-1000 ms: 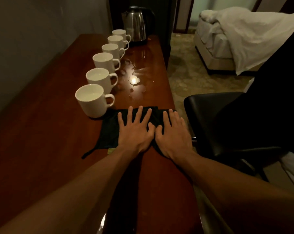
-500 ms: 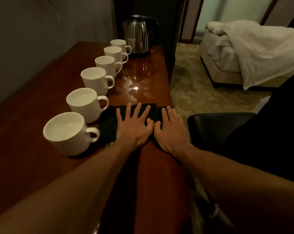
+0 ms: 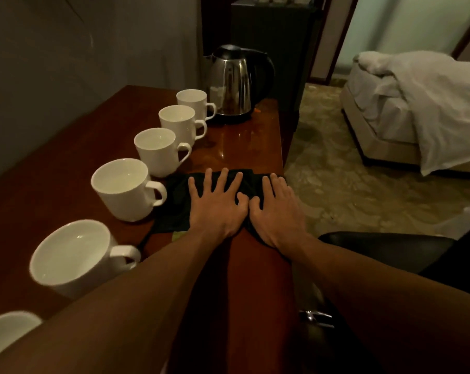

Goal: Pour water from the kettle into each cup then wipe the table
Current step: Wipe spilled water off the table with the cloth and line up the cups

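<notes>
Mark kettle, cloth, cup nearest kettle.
kettle (image 3: pixel 230 82): head view, steel body.
cloth (image 3: pixel 174 206): head view, uncovered left part.
cup nearest kettle (image 3: pixel 198 107): head view, outer wall.

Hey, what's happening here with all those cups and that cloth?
A person presses the left hand and right hand flat, fingers spread, on a dark cloth lying on the glossy brown wooden table. It looks like the wiping step. A row of white ceramic cups stands along the cloth's left side. The shiny steel kettle with a black handle sits at the table's far end, with neither hand on it.
</notes>
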A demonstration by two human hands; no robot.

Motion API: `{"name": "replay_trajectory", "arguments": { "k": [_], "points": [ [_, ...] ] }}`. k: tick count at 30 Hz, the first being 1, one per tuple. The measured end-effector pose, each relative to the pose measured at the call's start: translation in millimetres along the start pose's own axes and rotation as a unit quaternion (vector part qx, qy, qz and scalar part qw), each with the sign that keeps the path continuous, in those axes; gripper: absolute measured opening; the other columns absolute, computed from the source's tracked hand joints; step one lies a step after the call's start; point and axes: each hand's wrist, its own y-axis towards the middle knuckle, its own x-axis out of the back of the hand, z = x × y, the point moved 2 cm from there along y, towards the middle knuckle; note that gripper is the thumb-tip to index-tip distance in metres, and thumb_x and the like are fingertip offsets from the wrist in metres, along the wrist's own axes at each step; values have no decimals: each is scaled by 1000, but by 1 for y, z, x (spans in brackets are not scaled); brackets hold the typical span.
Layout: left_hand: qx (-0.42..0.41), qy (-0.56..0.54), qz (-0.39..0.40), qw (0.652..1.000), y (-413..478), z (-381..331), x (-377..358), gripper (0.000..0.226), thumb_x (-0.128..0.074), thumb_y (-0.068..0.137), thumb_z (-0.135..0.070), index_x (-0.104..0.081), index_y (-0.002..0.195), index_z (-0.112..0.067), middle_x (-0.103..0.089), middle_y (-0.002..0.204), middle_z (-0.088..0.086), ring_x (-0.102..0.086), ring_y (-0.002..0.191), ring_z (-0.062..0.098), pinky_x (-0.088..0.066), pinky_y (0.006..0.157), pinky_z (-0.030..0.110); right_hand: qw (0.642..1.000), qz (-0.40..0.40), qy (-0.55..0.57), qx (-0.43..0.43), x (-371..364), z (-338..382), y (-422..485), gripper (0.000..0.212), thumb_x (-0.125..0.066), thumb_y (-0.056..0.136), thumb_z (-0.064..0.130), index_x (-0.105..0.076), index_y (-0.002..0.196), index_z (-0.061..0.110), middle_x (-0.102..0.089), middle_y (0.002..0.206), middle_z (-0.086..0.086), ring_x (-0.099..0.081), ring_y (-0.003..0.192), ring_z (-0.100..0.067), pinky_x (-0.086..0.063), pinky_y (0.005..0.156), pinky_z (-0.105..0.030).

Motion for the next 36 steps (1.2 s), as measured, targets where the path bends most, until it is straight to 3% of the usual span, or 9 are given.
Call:
{"name": "replay_trajectory", "arguments": {
  "k": [10,16,22,31,36],
  "points": [
    [8,-1,7,1000,98,-5,-7,60,-15,99,-48,-3,158,-41,2,168,-5,13,153,25,14,118,59,1000,-4,3,23,-6,-24,103,67,-28,101,40,-20,159,8,-14,168,-12,-6,156,-23,-10,127,-43],
    [22,-8,8,1000,158,-5,-8,60,-16,99,-46,-4,158,-41,3,168,-6,13,153,23,13,119,57,999,-19,-17,46,-9,-34,171,84,-12,87,51,-29,156,6,-25,164,-13,-18,152,-25,-19,124,-46],
    [28,-2,7,1000,206,-3,-12,60,-15,99,-47,-3,157,-42,3,168,-6,12,153,21,15,119,56,998,-14,-24,58,-11,-42,223,81,-16,88,49,-29,155,6,-26,163,-13,-20,151,-25,-19,124,-45],
    [43,-18,-10,999,218,-2,-14,59,-17,99,-46,-5,157,-43,1,168,-9,10,153,18,14,119,55,995,0,-53,85,-15,-48,254,80,-17,91,52,-30,154,4,-28,162,-14,-22,150,-27,-24,121,-47],
    [53,-18,-15,998,215,-2,-15,58,-18,100,-46,-5,157,-44,0,167,-10,10,153,17,15,120,53,995,4,-53,86,-12,-46,247,88,-7,87,54,-23,157,5,-21,165,-16,-15,153,-28,-17,124,-46]
  ]
}}
